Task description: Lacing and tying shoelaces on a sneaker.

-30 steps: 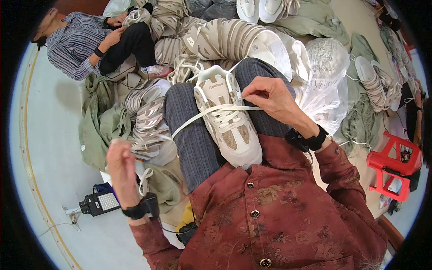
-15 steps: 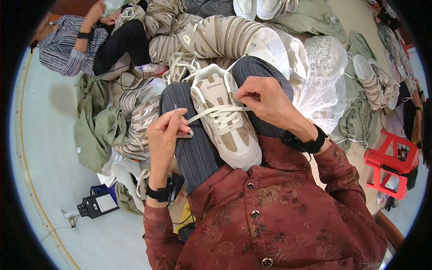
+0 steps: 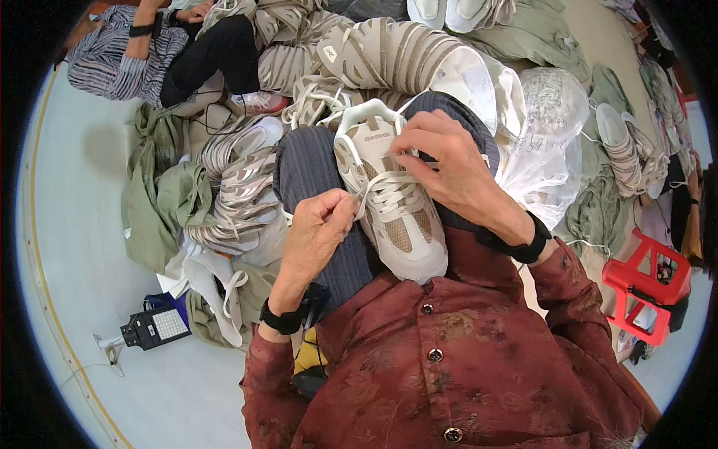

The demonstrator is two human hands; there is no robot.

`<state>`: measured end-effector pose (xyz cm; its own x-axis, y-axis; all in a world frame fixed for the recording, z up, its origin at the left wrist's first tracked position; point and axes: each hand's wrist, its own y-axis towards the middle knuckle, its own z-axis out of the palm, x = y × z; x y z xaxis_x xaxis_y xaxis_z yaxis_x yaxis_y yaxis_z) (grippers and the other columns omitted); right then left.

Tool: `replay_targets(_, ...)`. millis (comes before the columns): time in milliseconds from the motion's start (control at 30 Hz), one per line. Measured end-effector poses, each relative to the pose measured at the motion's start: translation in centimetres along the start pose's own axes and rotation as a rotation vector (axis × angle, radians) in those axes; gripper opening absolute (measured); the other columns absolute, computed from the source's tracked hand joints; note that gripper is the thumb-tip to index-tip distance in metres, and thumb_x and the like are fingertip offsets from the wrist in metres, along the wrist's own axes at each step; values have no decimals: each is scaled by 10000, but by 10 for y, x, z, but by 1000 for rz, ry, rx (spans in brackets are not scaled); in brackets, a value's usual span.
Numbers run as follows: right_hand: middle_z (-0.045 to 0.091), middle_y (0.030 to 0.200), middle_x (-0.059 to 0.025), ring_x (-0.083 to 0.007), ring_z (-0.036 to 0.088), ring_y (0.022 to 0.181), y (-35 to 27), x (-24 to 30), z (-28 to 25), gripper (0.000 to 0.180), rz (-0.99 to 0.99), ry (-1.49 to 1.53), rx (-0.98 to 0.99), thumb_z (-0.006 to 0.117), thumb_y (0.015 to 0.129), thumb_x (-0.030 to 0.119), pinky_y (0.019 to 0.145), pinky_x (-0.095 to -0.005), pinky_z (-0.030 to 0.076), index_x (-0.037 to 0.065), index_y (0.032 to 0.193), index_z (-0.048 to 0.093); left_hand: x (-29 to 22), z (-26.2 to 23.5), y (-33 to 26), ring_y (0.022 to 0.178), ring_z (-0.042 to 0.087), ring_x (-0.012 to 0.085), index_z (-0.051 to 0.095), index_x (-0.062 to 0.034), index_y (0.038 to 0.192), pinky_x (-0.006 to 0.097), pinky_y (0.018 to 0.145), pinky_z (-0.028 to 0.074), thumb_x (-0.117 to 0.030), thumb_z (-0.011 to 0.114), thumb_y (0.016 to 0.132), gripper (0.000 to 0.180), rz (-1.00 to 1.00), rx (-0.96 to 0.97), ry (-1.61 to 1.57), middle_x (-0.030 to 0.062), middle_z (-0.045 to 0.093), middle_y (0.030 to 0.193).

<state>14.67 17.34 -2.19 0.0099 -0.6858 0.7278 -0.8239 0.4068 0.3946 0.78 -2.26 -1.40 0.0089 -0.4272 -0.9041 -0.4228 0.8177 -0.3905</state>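
A cream and beige sneaker (image 3: 393,194) rests between my knees, its toe toward me and its tongue upright. White laces (image 3: 395,193) criss-cross its front. My left hand (image 3: 321,230) pinches a shoelace beside the shoe's left edge, thumb against the bent forefinger. Over the upper right eyelets, my right hand (image 3: 449,168) is curled with thumb and fingertips close together. What those fingertips grip, if anything, is too small to make out.
Stacks of beige shoe uppers (image 3: 389,63) lie beyond my knees. A clear plastic bag (image 3: 550,142) sits at right, near a red stool (image 3: 647,284). Green cloth (image 3: 153,194) and a panel lamp (image 3: 155,328) are at left. Another person (image 3: 123,60) sits far left.
My left hand has moved right and closer to the shoe, and the lace stretched across the front is no longer spread wide. My right hand has curled over the upper eyelets.
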Motion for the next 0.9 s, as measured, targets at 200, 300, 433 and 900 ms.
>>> replay_targets(200,569,836,-88,-269,528,886,8,7,21,61,-137,56,120,677,821,82,796,-405,385,32,794,654,-1,2,6,570,411,27,645,-23,803,191,530,334,-242,555,1003,310,-17,-23,-22,-52,495,648)
replay_targets(300,583,845,-97,-282,542,871,16,4,17,68,-118,37,160,684,798,56,771,-396,412,2,810,645,-2,3,6,571,401,32,655,-3,796,212,517,314,-253,563,991,330,-2,-35,2,-51,478,632)
replay_targets(433,589,829,-116,-307,558,837,22,-3,27,86,-147,112,111,686,760,12,749,-393,450,-29,810,629,0,1,10,561,397,31,667,-2,788,212,509,311,-245,577,976,320,-28,-32,-24,-51,477,612)
replay_targets(900,590,771,-118,-229,595,714,33,-14,32,91,21,363,391,677,708,4,655,-339,475,-49,781,666,-15,2,14,548,452,52,631,25,742,242,496,340,-190,599,942,295,326,-197,630,-24,548,603)
